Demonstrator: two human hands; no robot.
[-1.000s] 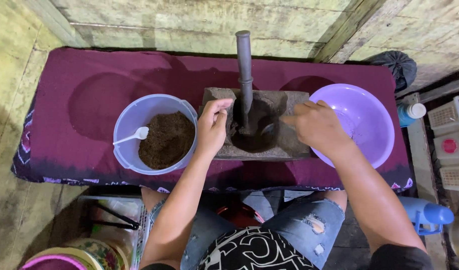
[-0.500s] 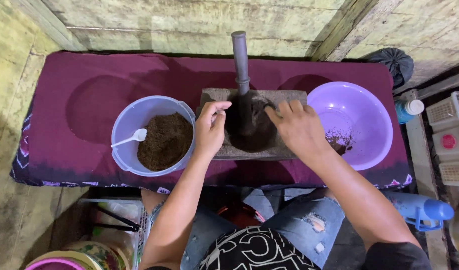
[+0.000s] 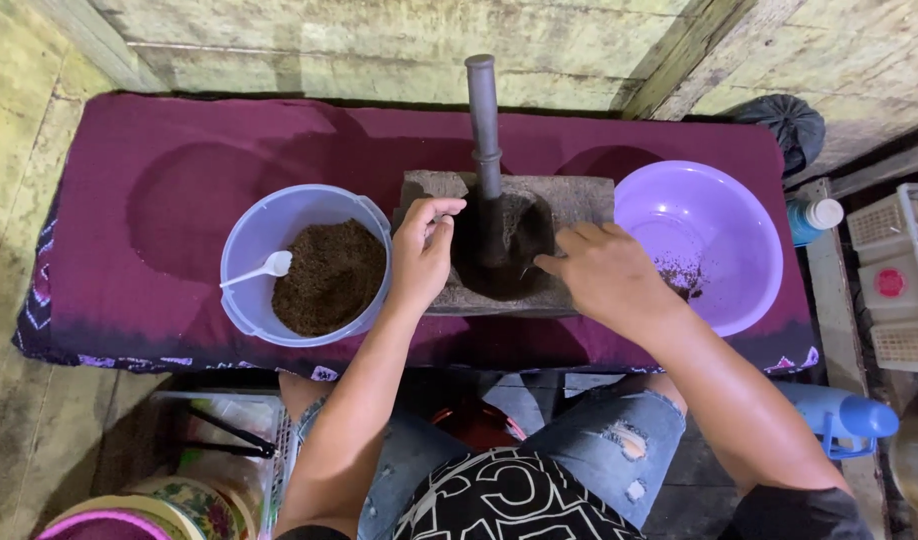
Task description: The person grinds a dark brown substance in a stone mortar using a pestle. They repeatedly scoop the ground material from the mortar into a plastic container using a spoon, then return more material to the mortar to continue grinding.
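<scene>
The left hand (image 3: 422, 252) has its fingers curled loosely together, pinched on nothing visible, at the left edge of a stone block (image 3: 579, 200). The right hand (image 3: 604, 272) rests at the block's right front edge, fingers bent, holding nothing. A dark upright rod (image 3: 485, 130) stands in the block's round hollow between the hands. Left of the block, a pale blue bowl (image 3: 249, 240) holds brown powder (image 3: 329, 275) and a white spoon (image 3: 261, 268). To the right sits a purple basin (image 3: 719, 210). All rest on a maroon-covered counter (image 3: 159, 170).
</scene>
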